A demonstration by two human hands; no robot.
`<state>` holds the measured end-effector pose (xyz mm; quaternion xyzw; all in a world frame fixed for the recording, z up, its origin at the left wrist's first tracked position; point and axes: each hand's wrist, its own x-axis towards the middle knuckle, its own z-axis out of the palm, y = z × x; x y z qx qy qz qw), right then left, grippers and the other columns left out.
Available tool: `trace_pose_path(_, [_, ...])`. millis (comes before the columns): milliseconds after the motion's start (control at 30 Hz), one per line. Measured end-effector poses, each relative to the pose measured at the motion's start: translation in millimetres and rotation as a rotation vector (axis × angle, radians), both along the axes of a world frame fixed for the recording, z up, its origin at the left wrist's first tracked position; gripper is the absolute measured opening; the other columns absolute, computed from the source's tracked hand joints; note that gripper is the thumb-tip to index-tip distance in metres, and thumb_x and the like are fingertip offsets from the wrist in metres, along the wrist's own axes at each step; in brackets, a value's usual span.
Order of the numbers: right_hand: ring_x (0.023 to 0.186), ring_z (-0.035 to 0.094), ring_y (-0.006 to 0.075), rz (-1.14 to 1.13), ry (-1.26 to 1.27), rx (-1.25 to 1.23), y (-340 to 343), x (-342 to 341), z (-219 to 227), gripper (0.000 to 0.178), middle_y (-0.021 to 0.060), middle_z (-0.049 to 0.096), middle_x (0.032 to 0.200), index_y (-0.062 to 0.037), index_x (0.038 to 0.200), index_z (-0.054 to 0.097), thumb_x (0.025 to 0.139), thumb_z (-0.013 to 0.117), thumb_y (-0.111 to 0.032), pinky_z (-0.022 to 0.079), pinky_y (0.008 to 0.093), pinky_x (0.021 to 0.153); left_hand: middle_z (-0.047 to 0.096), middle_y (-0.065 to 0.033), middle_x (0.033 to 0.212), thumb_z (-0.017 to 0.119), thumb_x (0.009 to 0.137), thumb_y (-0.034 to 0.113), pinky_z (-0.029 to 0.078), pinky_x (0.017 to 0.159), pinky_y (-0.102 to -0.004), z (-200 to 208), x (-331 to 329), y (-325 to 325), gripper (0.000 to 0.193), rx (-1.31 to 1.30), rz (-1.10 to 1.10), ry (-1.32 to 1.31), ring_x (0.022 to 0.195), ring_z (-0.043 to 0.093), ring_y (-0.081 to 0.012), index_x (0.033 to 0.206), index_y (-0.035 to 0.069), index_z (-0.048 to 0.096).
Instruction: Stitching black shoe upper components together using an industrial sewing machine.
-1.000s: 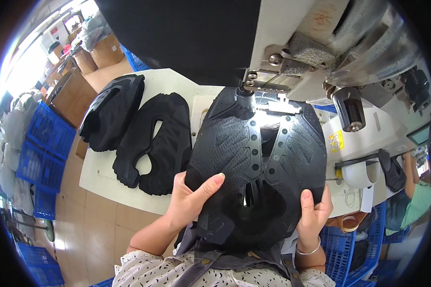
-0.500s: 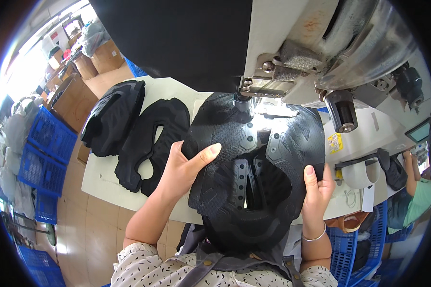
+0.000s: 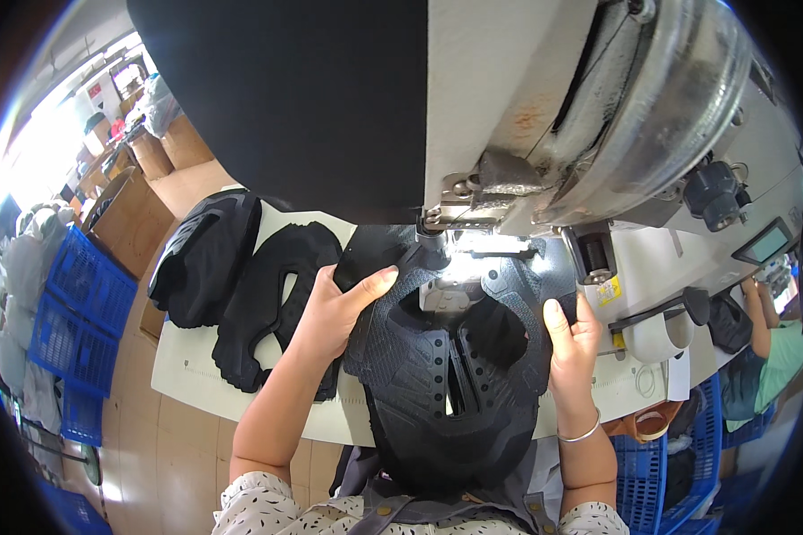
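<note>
A flat black shoe upper (image 3: 455, 437) with eyelet strips lies under the lit needle area of a sewing machine (image 3: 500, 116) and hangs over the table's near edge. My left hand (image 3: 335, 312) grips its left side, thumb stretched out on top and fingers hidden beneath. At its right edge my right hand (image 3: 575, 343) holds on, thumb up and fingers partly hidden behind the material. The needle itself is lost in the glare. Left of my left hand, another black upper (image 3: 241, 348) rests flat, beside a pile of folded black uppers (image 3: 207, 267).
The pale table (image 3: 196, 374) carries a white cup-shaped holder (image 3: 656, 339) on the right. A small screen (image 3: 767, 242) stands beyond it. Blue crates (image 3: 85, 276) stack on the left, and another blue crate (image 3: 642, 473) is at lower right. A co-worker in a green top (image 3: 781, 357) sits far right.
The view has shifted, so the table sits lower in the picture and the machine further left. The upper lies differently under the machine, its top more bunched. Both hands keep their hold.
</note>
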<state>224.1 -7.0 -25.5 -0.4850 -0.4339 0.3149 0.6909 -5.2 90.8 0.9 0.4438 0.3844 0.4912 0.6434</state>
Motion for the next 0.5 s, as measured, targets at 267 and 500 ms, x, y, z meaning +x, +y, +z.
trace_pose_path(267, [0.070,0.051,0.0035,0.022,0.063,0.027,9,4,9,0.019,-0.0008,0.059,0.084,0.0009,0.103,0.057,0.088,0.053,-0.010,0.043,0.0177,0.063,0.062,-0.0121,0.099,0.045,0.088,0.019,0.051,0.077,-0.0307,29,-3,45,0.032,-0.201,-0.200,-0.200,0.088,0.062,-0.0204,0.107,-0.005,0.055])
trace_pose_path(500, [0.055,0.050,0.0037,0.102,0.278,-0.153,59,19,17,0.019,-0.0020,0.057,0.073,-0.0074,0.104,0.056,0.087,0.054,-0.015,0.041,0.0161,0.048,0.059,-0.0058,0.104,0.054,0.085,0.008,0.040,0.087,-0.0266,46,18,80,0.028,0.247,0.161,-0.079,0.097,0.053,-0.0134,0.112,0.001,0.056])
